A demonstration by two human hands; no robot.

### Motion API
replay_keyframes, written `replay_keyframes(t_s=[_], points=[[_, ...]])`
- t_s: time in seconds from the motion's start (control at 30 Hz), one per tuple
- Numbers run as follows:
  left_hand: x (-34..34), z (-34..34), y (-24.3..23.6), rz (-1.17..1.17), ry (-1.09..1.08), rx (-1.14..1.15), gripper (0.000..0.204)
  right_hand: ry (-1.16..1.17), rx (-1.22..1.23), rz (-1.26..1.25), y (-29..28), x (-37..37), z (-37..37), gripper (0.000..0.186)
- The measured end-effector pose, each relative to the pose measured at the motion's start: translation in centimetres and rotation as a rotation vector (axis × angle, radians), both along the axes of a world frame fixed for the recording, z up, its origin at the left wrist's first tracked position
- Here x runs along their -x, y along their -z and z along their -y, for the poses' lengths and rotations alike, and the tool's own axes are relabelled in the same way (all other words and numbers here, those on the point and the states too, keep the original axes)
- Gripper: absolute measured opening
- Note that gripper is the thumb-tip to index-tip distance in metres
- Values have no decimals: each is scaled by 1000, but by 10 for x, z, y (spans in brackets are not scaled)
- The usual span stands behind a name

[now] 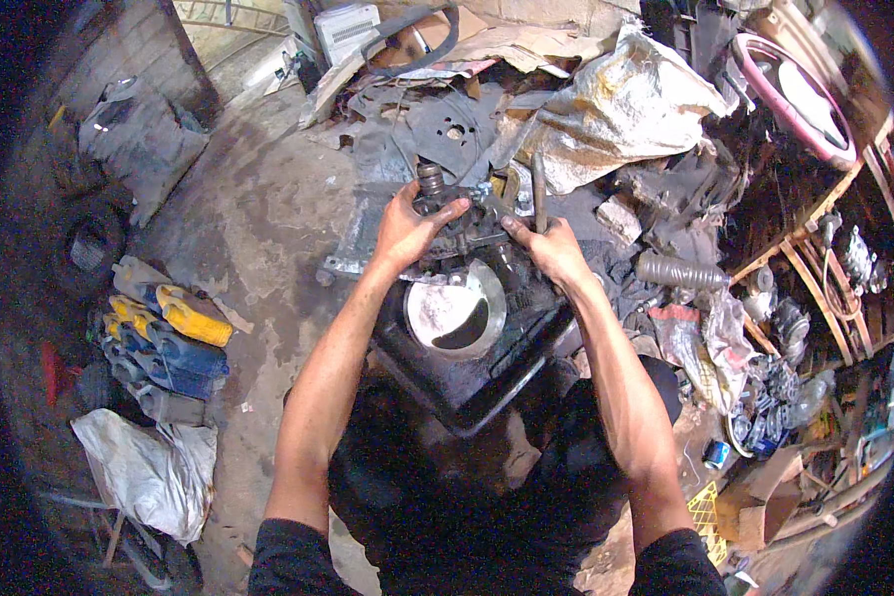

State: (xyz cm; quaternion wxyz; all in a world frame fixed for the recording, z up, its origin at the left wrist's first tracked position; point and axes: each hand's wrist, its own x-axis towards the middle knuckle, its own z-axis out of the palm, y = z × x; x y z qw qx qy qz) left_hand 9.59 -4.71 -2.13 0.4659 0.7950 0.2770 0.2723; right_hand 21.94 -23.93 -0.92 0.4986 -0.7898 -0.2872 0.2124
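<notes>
Both hands are over a greasy black metal tub (487,387) in front of my body. A round shiny pan (437,316) with dark liquid along its side sits in it. My left hand (412,228) grips a dark mechanical part (445,204) with a ribbed cylinder standing up at its top. My right hand (546,248) is closed on an upright dark metal bar (539,184), its thumb near the part's right side. A flat metal plate or bracket (353,265) lies left of the part; its exact shape is unclear.
Yellow and dark jugs (194,313) and a white sack (139,467) lie at left. Behind are cardboard, a round plate (452,129) and a large sack (616,109). At right are a pink oval rim (839,149), wooden slats (805,278), metal parts and a box (755,502).
</notes>
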Motion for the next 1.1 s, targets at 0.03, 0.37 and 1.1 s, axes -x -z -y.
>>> replay_keyframes(t_s=[0.03,0.37,1.1], points=[[-1,2,-2,2,16,25,72,-2,-19,-75,8,-6,-4,38],[18,-6,5,45,19,-335,90,-179,85,697,21,13,-9,48],[27,-22,-8,96,449,-276,58,55,67,684,24,52,-25,30]])
